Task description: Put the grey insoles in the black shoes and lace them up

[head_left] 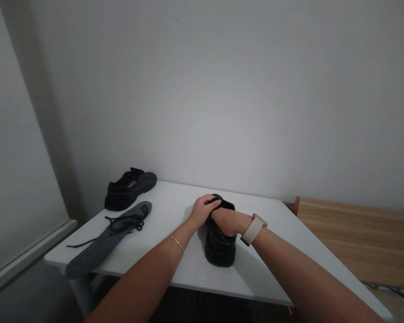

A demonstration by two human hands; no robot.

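A black shoe (pixel 220 249) stands on the white table with its heel toward me. My left hand (pixel 202 210) is closed on the front upper part of this shoe, its thumb and fingers by the raised tongue (pixel 227 205). My right hand (pixel 225 220) reaches down into the shoe's opening, so its fingers are hidden and I cannot see whether they hold anything. To the left lies a grey insole (pixel 103 246) with a dark shoelace (pixel 125 222) loosely bunched on top. Behind it rests a second black shoe (pixel 129 189), its tongue raised.
The white table (pixel 178 202) stands against a pale wall (pixel 218 112). On the right, beyond the table edge, is a wood-grain board (pixel 353 240), with cables (pixel 393 290) near its lower edge. A white panel (pixel 16 148) rises at the left.
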